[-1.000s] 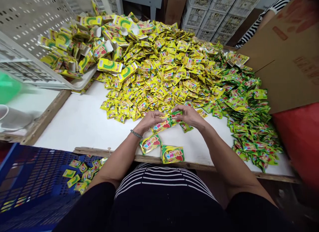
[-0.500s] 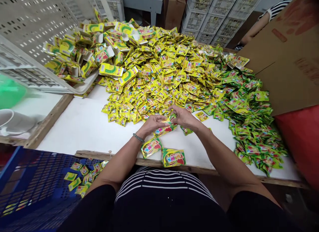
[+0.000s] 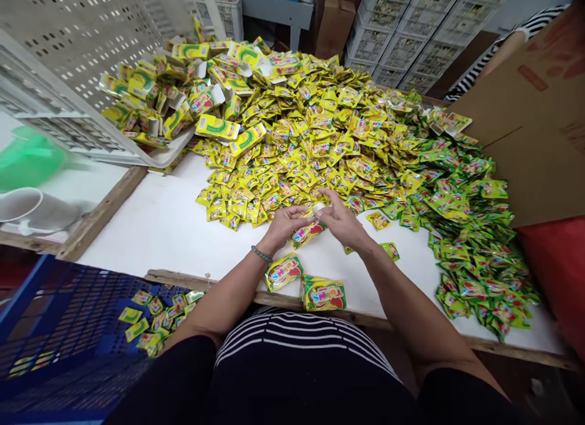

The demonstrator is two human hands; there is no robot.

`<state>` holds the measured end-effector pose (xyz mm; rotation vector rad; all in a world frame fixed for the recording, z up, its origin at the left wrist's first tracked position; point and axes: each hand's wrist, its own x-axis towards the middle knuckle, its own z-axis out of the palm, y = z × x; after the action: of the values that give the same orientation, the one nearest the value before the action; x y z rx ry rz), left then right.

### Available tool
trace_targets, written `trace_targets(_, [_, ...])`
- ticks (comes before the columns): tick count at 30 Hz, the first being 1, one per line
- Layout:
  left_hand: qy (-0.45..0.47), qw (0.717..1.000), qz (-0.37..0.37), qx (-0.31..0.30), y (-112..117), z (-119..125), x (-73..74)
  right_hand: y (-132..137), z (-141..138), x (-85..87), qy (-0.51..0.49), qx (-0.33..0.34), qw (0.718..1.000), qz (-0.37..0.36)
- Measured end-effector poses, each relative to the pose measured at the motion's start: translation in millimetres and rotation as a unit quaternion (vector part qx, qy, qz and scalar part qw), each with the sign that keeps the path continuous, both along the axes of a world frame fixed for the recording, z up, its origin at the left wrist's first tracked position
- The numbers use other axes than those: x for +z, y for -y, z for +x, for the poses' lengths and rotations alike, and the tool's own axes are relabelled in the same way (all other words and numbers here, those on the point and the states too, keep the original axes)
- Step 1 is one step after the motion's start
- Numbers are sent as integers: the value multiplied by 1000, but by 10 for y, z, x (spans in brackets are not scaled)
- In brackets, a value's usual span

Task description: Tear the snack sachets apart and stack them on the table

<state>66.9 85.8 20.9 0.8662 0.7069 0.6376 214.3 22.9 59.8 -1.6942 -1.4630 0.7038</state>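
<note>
1. Left hand (image 3: 286, 225): fingers closed on a printed TWINS carton (image 3: 307, 231) over the worktable (image 3: 150, 230), between its front edge and the heap; presumably this steadies the carton.
2. Right hand (image 3: 342, 224): thumb and fingers narrowly spaced at the carton's right end, beside a white patch. Whether they clamp anything cannot be told.
3. Loose carton (image 3: 283, 271) and carton stack (image 3: 324, 293): at the front edge, apparently for easy reach.
4. Yellow sachets (image 3: 311, 133): heaped towards the back edge. Green sachets (image 3: 475, 254): along the right edge, probably to separate kinds.
5. White crate (image 3: 91, 53): tipped at the left edge, partly cut off.
6. Cardboard box (image 3: 539, 126): hides the back-right corner.
</note>
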Motion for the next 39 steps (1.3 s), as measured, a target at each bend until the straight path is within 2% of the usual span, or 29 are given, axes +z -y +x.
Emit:
trace_targets(2, [2,999,31,7,-4,-2,-11,-16,-51,11,-4,25,1000,-12])
trace_targets(4, [2,997,67,30,-13,-3,-20,-16,-76,11,-14,18,999,23])
trace_targets(7, [5,991,111,72,-26,0,-23,19,-55,-36,-2,-95,985,146])
trace_targets(9, [16,989,117,90,-29,2,-16,47,-29,-111,-13,-125,977,172])
trace_targets(12, [45,992,95,71,-22,-2,4,69,-25,-242,-73,-90,983,141])
trace_targets(15, [80,995,57,22,-17,-17,24,76,-50,-304,-89,-100,982,136])
trace_targets(20, [98,994,10,47,-31,-29,26,105,-93,-269,-121,-98,979,129])
trace_targets(23, [87,995,27,40,-33,-22,11,93,-97,-275,-160,-60,982,80])
trace_targets(27, [54,994,89,14,-28,-15,-5,34,-36,-271,-205,-57,977,28])
trace_targets(31, [34,994,90,46,-32,-20,-15,38,14,-201,-98,-42,994,23])
trace_targets(33, [24,994,93,59,-35,-23,-23,61,8,-180,-83,-33,996,31])
trace_targets(36, [6,992,108,62,-35,-24,-38,74,-22,-201,-118,-42,992,33])
trace_targets(39, [-5,992,111,53,-33,-26,-42,47,-31,-244,-213,-79,974,14])
